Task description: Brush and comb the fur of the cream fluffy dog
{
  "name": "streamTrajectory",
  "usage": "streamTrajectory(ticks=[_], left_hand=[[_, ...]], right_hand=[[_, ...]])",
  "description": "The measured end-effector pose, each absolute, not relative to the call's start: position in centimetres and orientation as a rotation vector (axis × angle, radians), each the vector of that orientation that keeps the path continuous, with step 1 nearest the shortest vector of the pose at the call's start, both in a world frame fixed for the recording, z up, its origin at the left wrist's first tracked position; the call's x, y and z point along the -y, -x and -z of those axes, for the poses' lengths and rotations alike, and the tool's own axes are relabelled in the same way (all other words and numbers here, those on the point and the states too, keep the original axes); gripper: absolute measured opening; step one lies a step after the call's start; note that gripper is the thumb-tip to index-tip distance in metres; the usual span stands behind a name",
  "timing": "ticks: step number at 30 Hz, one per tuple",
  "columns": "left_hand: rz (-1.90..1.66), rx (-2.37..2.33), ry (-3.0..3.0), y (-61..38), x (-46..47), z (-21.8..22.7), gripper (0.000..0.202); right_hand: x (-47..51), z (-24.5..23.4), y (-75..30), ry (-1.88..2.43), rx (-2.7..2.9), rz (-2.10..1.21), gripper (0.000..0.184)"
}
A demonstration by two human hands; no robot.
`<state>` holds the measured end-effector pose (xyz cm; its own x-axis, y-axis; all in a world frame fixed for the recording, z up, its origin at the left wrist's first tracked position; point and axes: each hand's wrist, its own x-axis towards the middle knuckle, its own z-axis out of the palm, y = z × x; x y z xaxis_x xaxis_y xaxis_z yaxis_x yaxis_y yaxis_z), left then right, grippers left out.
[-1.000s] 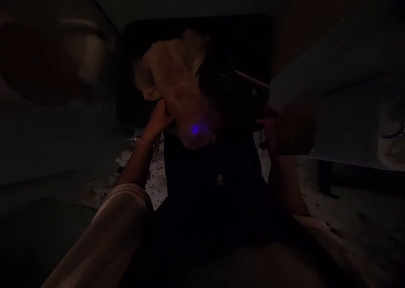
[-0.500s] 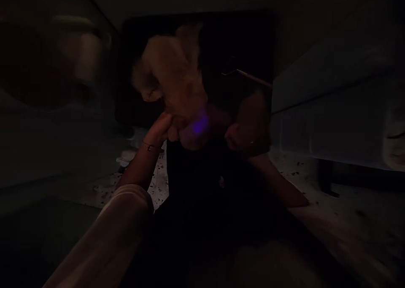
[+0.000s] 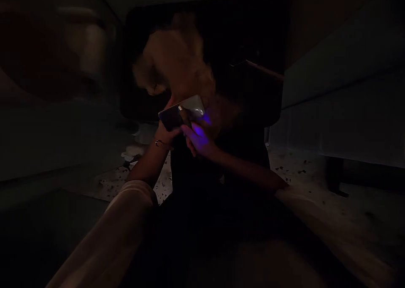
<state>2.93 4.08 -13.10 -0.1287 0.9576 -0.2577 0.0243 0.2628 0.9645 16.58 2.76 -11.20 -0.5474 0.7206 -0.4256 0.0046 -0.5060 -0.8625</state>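
The scene is very dark. My left hand [image 3: 165, 131], a thin bracelet on its wrist, grips the left end of a flat, shiny, phone-like device [image 3: 182, 110] held level in front of me. My right hand [image 3: 198, 139] closes on the device's right end from below, its fingers lit by a small violet glow [image 3: 202, 121]. Just behind the device looms a pale, fluffy, blurred mass [image 3: 174, 64]; I cannot make out what it is. Both forearms wear light sleeves pushed up towards the elbows.
A large dark shape [image 3: 253, 34] stands behind the pale mass, with a thin rod [image 3: 264, 70] sticking out to the right. A speckled light floor [image 3: 300, 169] lies below. Pale furniture [image 3: 348, 102] with a dark leg [image 3: 332, 178] fills the right.
My right hand has swung in from the right to the middle and closed on the device. The device, unseen before, has been raised flat between both hands.
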Motion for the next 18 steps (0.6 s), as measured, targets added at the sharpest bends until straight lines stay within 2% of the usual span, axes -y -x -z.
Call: streamTrajectory(ticks=[4,7,9,13,18], left_hand=[[-0.954,-1.066,-0.743,-4.7,-5.9,12.6,0.06],[-1.016,-0.833,-0.558,-5.3,-7.0,12.4,0.052],[-1.051,-0.852,-0.563,-5.1,-7.1,12.1,0.048],[-1.012,-1.027,-0.547,-4.4,-6.8,11.5,0.053],[-0.921,-1.278,-0.656,-2.5,-6.5,13.2,0.059]], right_hand=[[0.8,11.7,-19.3,1.241,1.179,-2.154,0.033],[3.1,11.8,-20.9,1.304,1.275,-2.384,0.034],[4.0,12.0,-21.7,1.231,1.5,-2.479,0.036],[3.9,12.3,-23.6,0.997,1.936,-2.302,0.038],[2.0,12.4,-26.6,1.035,1.976,-2.065,0.043]])
